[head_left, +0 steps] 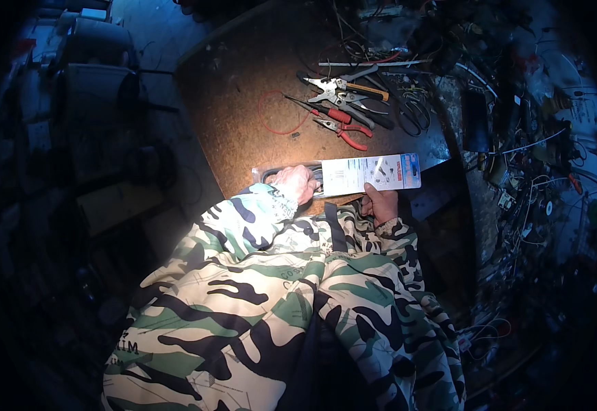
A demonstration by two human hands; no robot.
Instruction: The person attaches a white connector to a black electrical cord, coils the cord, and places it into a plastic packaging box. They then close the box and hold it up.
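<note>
A long flat package (353, 175) with a white and blue printed card lies across the near edge of the wooden table. Its clear left end shows something dark and looped inside, too dim to name. My left hand (297, 183) is closed at that clear end, fingers curled where the card begins; the fingertips are partly hidden. At the lower edge of the card, my right hand (380, 204) pinches it, thumb on top and the other fingers underneath. Camouflage sleeves cover both forearms.
Beyond the package on the wooden table (230, 103) lie red-handled pliers (343, 131), a red and black screwdriver-like tool (329, 111), several other pliers or cutters (339, 89) and a thin red wire (260, 109). Tangled cables and parts (517, 171) crowd the right side.
</note>
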